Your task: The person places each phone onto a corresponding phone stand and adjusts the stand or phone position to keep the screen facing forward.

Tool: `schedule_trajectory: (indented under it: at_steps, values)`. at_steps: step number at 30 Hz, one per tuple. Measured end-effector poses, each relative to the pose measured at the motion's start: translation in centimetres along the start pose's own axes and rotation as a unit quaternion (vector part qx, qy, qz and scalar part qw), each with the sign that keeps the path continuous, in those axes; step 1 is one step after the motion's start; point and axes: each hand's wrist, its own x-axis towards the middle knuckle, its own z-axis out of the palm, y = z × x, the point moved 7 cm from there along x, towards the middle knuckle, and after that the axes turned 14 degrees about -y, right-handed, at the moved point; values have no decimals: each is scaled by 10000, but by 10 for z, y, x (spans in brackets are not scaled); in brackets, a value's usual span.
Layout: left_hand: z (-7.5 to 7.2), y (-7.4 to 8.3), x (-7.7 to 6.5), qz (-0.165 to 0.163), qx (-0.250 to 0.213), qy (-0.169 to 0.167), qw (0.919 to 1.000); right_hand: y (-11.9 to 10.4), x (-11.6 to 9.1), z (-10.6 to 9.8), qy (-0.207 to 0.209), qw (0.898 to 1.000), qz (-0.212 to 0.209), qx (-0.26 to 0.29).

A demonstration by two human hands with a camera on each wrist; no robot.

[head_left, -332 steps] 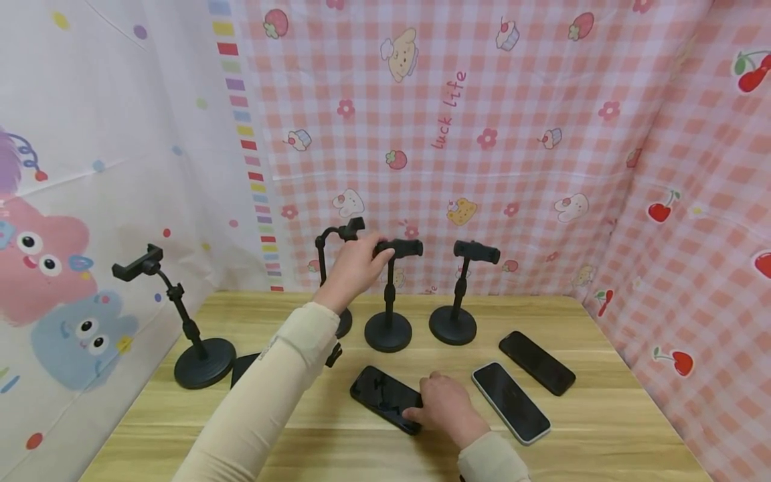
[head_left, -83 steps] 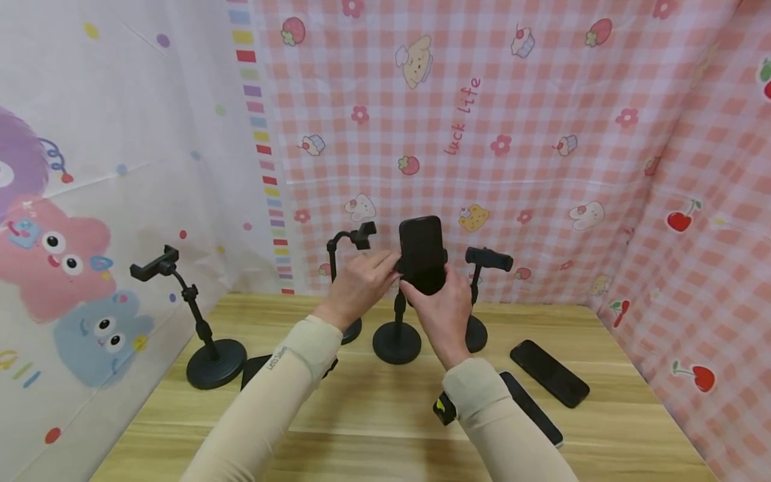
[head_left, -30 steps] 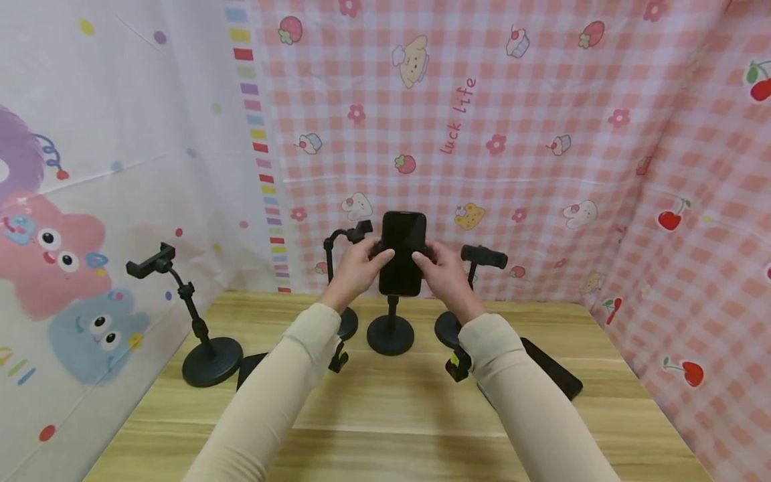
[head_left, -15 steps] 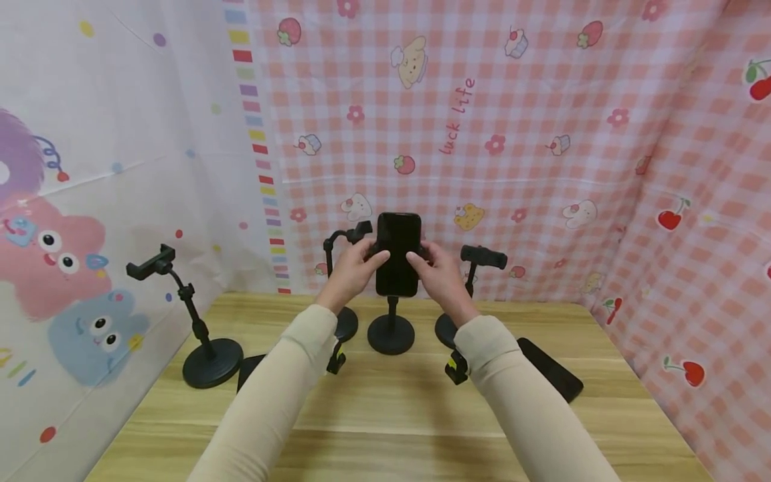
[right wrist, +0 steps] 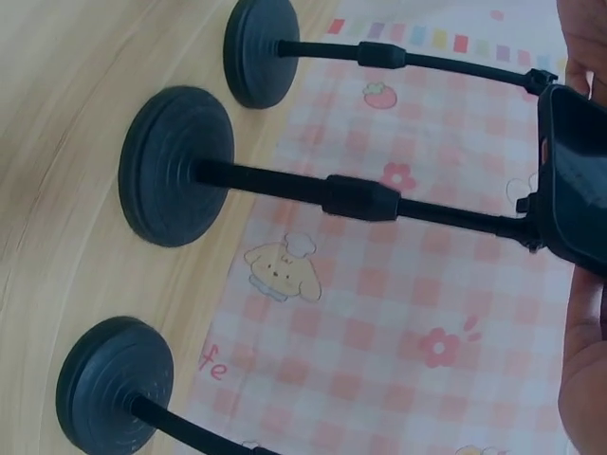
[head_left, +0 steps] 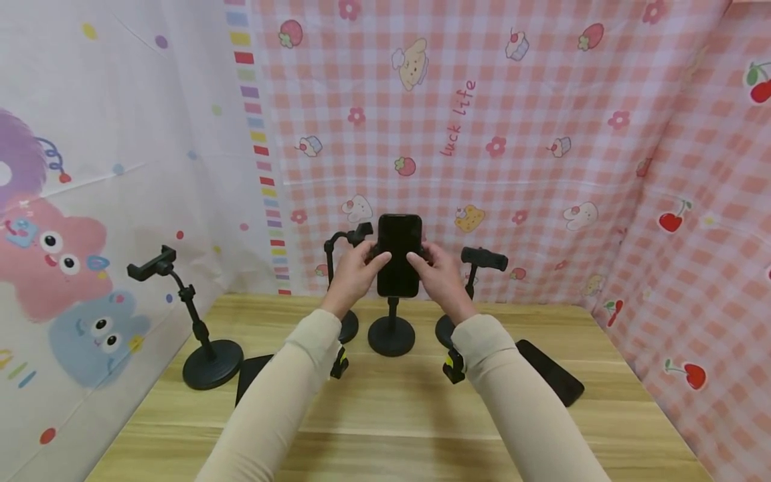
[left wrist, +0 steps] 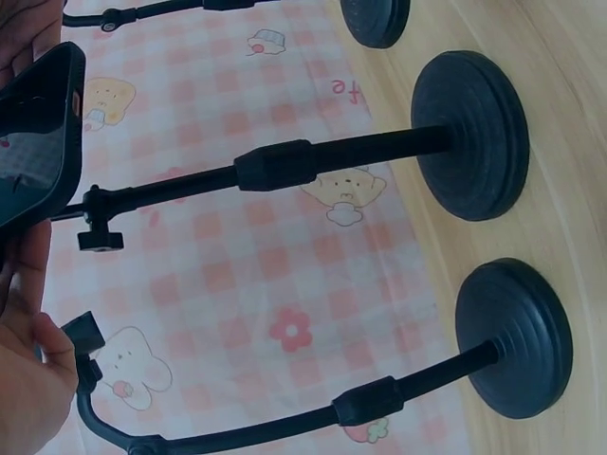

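Note:
A black phone [head_left: 399,256] stands upright, its dark screen towards me, at the top of the middle phone stand [head_left: 391,336]. My left hand [head_left: 354,274] grips its left edge, the thumb on the screen and the fingers behind. On the opposite edge my right hand [head_left: 444,276] holds it the same way. The phone hides the stand's clamp in the head view. From the right wrist, the phone's lower end [right wrist: 577,180] shows at the tip of the stand's stem [right wrist: 446,216]. The left wrist view has the phone's corner [left wrist: 47,142] beside the stem's small knob [left wrist: 101,239].
Another phone stand [head_left: 484,258] rises at right, one [head_left: 360,233] behind my left hand, and one [head_left: 211,363] at far left. A black phone [head_left: 554,376] lies right, partly under my sleeve. A dark flat object [head_left: 249,375] lies by my left sleeve. Patterned cloth [head_left: 512,167] hangs behind the table.
Earlier the phone lay on the table under my right hand while my left touched the middle stand's clamp. It was then lifted upright to that stand. Over the last second it shifts slightly left.

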Motion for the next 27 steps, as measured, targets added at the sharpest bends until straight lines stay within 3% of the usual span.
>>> schedule_trajectory:
  at_steps: [12,21,27]
  values:
    - [0,-1,-3,65,175,114,9998,4,1,-1,-282,9995,-33,167]
    - [-2,3,-3,23,361,285,9989,2,0,-1,-192,9998,18,48]
    - [0,5,-6,167,303,329,9989,3,0,-3,-95,9999,79,21]
